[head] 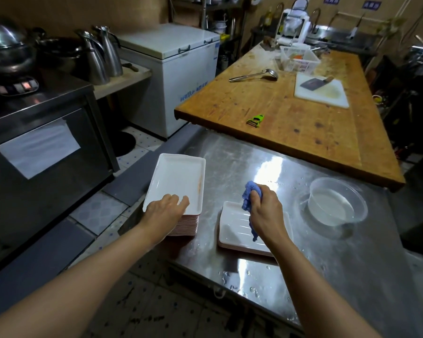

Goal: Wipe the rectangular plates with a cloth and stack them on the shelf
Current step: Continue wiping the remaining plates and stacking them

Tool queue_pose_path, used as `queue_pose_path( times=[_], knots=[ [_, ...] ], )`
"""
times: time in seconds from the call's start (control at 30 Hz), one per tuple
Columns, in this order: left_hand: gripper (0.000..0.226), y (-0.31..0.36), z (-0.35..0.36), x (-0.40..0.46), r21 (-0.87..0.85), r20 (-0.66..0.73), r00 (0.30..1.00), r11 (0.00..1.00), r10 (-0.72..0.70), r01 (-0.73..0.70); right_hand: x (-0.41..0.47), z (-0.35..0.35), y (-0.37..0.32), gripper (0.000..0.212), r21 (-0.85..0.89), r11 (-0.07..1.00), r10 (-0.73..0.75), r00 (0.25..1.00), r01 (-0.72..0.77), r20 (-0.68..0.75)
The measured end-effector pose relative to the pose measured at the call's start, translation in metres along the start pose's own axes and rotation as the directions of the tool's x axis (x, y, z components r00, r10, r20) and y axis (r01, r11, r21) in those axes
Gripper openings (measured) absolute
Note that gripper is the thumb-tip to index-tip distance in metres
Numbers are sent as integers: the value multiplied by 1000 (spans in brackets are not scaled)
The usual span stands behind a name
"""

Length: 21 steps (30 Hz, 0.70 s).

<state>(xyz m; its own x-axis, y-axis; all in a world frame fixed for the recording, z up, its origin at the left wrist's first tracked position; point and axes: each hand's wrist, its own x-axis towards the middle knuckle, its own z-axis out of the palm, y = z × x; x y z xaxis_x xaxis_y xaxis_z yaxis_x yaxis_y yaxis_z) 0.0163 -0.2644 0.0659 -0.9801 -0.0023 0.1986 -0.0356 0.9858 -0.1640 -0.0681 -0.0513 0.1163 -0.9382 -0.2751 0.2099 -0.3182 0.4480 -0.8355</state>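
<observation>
Setting: Commercial kitchen, with a wet stainless steel table (pixel 303 252) in front of the person and a long wooden worktop (pixel 291 113) butted against its far side.
Top plate: white, rectangular and shallow, with an orange-brown smear along its right inner edge; it sits on the tall plate stack (pixel 185 224) at the table's left edge, so it probably has not been wiped yet.
Left hand (pixel 165 211): fingers hooked over the near rim of the top plate (pixel 176 181), gripping it, likely to lift it off the pile.
Right hand (pixel 264 211): fist closed round a bunched blue cloth (pixel 250 195), which hangs down over the short stack.
Short stack (pixel 232 232): a few ribbed white plates just right of the tall pile, under the cloth hand; by its look the wiped pile.
Water tub (pixel 337 203): clear round container of water to the right, near enough to wet the cloth.
Farther off: green peeler (pixel 255 120), ladle (pixel 254 76) and cleaver on a white cutting board (pixel 320 92) on the worktop.
Shelf: not identifiable from this view.
</observation>
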Motion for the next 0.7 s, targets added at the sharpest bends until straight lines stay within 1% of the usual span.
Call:
queue_pose_path(
  times=[0.07, 0.13, 0.23, 0.33, 0.47, 0.5, 0.53, 0.57, 0.6, 0.63, 0.67, 0.7],
  knots=[
    [55, -3, 7, -1, 14, 49, 999, 1000, -10, 9, -1, -1, 1, 36, -2, 1000, -4, 1000, 4, -3],
    [51, -5, 12, 0, 12, 73, 997, 1000, -3, 2, -1, 0, 3, 40, -3, 1000, 3, 1000, -3, 1],
    [50, -7, 12, 3, 21, 103, 995, 1000, -10, 8, 1, 3, 4, 36, 17, 1000, 24, 1000, -24, 18],
    [47, -5, 4, 6, 5, 164, 985, 999, -49, 48, 2, 4, 5, 33, 17, 999, 44, 998, -44, 35],
    [54, 0, -3, 7, 51, 229, 966, 993, -119, 110, 0, 3, 14, 31, 13, 997, 74, 995, -75, 60],
    [56, 3, -4, 8, 44, 224, 964, 990, -141, 135, -1, 2, 17, 30, 8, 996, 84, 994, -84, 64],
    [58, 6, -6, 10, 21, 181, 972, 988, -152, 151, -1, 1, 21, 29, -2, 996, 92, 994, -92, 61],
    [60, 12, -9, 12, -20, 132, 984, 992, -123, 127, -1, -1, 25, 29, -9, 995, 104, 993, -104, 52],
    [59, 19, -10, 15, -51, 63, 996, 996, -69, 72, -1, -3, 30, 29, -12, 992, 123, 992, -123, 37],
    [53, 26, -10, 18, -90, -30, 999, 996, -17, 15, 0, -4, 36, 28, -7, 988, 156, 988, -156, 19],
    [45, 37, -9, 22, -153, -85, 996, 988, 11, -24, 0, -6, 43, 25, 0, 981, 196, 981, -196, -3],
    [38, 49, -6, 25, -248, -80, 997, 968, 16, -35, 0, -8, 49, 21, 3, 972, 235, 972, -235, -27]
  ],
)
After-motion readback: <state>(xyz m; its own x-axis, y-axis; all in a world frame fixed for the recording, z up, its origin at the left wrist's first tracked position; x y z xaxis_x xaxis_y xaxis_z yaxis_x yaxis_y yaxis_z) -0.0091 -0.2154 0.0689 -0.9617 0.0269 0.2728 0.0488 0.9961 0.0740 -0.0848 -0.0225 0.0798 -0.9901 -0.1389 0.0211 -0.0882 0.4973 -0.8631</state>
